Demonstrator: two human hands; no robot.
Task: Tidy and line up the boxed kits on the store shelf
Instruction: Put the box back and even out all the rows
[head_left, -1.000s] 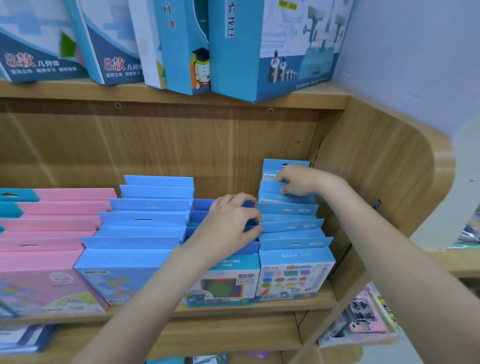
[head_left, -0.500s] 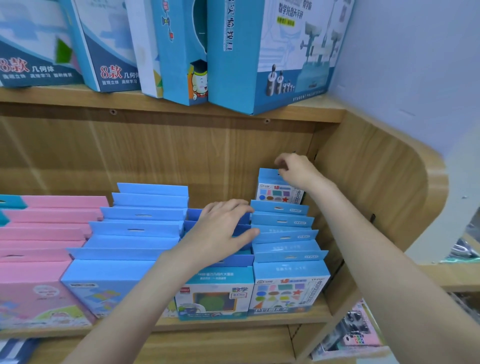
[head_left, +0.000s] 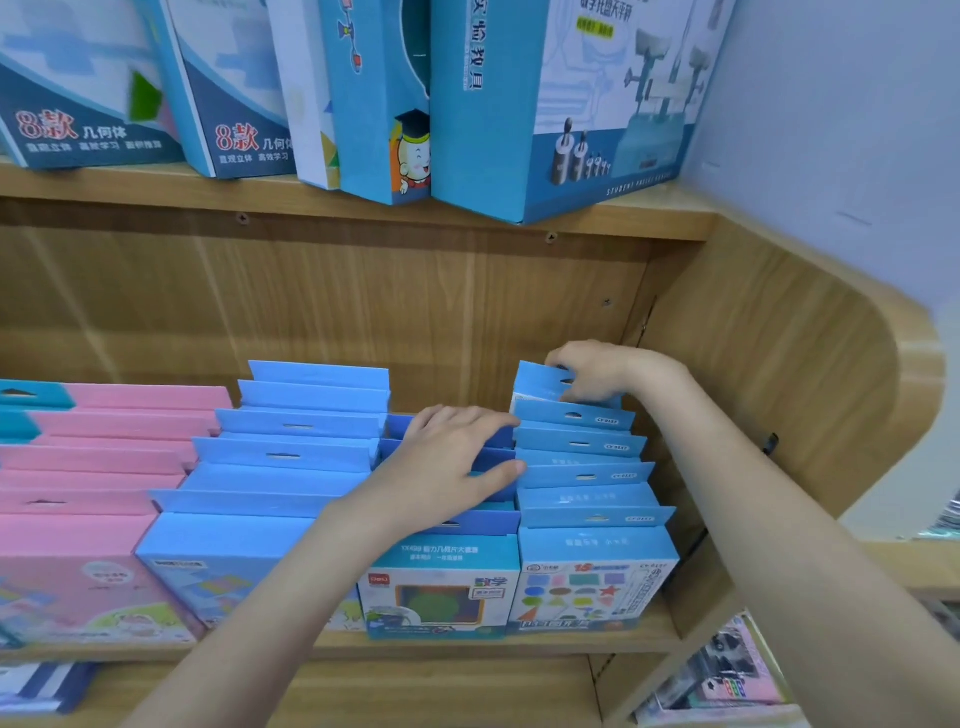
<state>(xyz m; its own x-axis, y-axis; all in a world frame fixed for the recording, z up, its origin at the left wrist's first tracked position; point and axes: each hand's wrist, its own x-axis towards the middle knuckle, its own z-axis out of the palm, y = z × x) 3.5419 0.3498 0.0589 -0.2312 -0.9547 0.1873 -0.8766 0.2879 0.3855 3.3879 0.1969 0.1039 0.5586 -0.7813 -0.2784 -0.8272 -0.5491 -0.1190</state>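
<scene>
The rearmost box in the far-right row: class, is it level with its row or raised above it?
Raised. The rearmost box stands above the hang tabs in front, its top tilted, pinched by the right hand.

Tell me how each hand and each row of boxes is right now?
Right hand: pinching the rearmost box's tab.
Rearmost box: tilted, raised above its row.
Left hand: fingers flat on the middle blue row.
Middle blue row: upright, pressed from above.
Right blue row: upright, stepped back.
Pink row: upright, untouched.
</scene>
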